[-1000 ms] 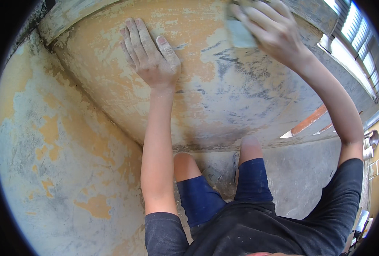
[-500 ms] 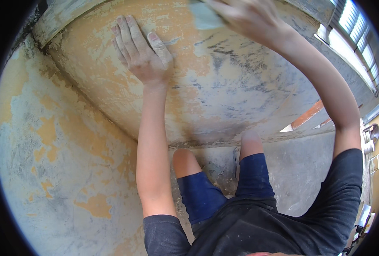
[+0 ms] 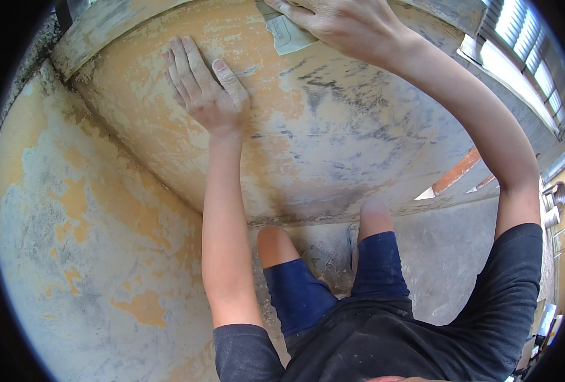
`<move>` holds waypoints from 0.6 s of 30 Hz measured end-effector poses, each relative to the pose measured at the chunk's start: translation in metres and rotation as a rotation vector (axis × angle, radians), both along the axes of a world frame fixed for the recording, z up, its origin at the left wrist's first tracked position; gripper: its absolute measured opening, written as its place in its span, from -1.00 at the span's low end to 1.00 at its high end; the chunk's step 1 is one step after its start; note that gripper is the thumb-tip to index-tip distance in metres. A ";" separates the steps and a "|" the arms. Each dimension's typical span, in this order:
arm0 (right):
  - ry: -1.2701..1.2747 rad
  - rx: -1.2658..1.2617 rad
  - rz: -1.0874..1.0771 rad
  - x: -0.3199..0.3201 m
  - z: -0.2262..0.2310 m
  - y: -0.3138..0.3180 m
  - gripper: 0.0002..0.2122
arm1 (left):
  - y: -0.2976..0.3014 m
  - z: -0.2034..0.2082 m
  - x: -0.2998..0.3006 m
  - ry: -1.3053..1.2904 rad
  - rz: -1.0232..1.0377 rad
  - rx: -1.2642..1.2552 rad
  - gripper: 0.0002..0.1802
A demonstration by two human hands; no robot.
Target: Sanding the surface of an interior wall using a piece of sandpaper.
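My left hand [image 3: 214, 100] lies flat against the patchy wall [image 3: 352, 137], its dusty fingers stretched out and the thumb apart. Higher up and to the right, my right hand [image 3: 349, 25] presses a pale grey-green sheet of sandpaper [image 3: 289, 35] to the same wall. Part of the sheet is hidden under the fingers, and its lower left corner sticks out. Ochre paint, whitish areas and dark scuffs cover the wall between and below my hands.
Another worn wall [image 3: 79, 267] meets this one in a corner at the left. A ledge [image 3: 117, 28] runs along the top. My knees are close to the wall's foot above a grey concrete floor [image 3: 448, 254]. Louvred windows [image 3: 524, 32] stand at the upper right.
My right hand and the sandpaper have moved left along the wall, and more of the sheet shows. My left hand stays flat, appearing slightly lower and further left.
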State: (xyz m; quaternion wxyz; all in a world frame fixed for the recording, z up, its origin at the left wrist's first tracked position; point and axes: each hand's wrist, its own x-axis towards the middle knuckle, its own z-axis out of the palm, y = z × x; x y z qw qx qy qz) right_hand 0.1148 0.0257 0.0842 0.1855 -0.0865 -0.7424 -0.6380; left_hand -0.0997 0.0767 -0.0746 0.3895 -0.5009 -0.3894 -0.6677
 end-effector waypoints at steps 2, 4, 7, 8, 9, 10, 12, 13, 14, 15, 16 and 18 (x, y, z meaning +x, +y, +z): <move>0.023 0.079 0.094 0.024 0.000 0.016 -0.91 | 0.000 0.003 -0.001 0.011 -0.013 0.017 -0.39; 0.052 0.157 0.210 0.048 -0.007 0.019 -0.89 | -0.005 0.000 -0.007 0.012 0.010 -0.003 -0.39; 0.101 0.140 0.129 0.060 -0.011 -0.006 -0.85 | -0.001 0.003 0.003 -0.009 0.009 -0.013 -0.38; 0.082 0.081 0.034 0.050 -0.007 -0.016 -0.82 | 0.001 0.003 0.005 -0.029 -0.008 -0.024 -0.38; 0.066 0.024 -0.065 0.041 -0.003 -0.022 -0.80 | 0.000 0.007 0.004 -0.024 -0.005 -0.017 -0.38; 0.106 0.139 0.166 0.030 -0.004 0.011 -0.82 | 0.000 0.009 0.013 -0.015 -0.026 -0.017 -0.38; 0.083 0.033 0.086 -0.010 -0.010 0.007 -0.86 | -0.003 0.000 0.004 -0.017 -0.018 -0.034 -0.39; 0.061 -0.062 0.000 -0.018 -0.010 0.002 -0.89 | -0.003 -0.001 0.000 -0.012 -0.020 -0.040 -0.39; 0.094 0.079 0.085 -0.017 -0.007 -0.005 -0.95 | -0.002 -0.002 -0.003 -0.009 -0.024 -0.046 -0.38; 0.091 0.076 0.088 0.000 -0.011 0.000 -0.95 | -0.002 -0.002 -0.003 -0.012 -0.021 -0.048 -0.38; 0.077 0.046 -0.013 0.028 -0.019 0.009 -0.74 | -0.003 -0.001 -0.005 0.001 -0.011 -0.050 -0.38; 0.056 0.021 -0.118 0.069 -0.022 0.009 -0.49 | -0.004 0.001 -0.005 0.007 -0.006 -0.048 -0.38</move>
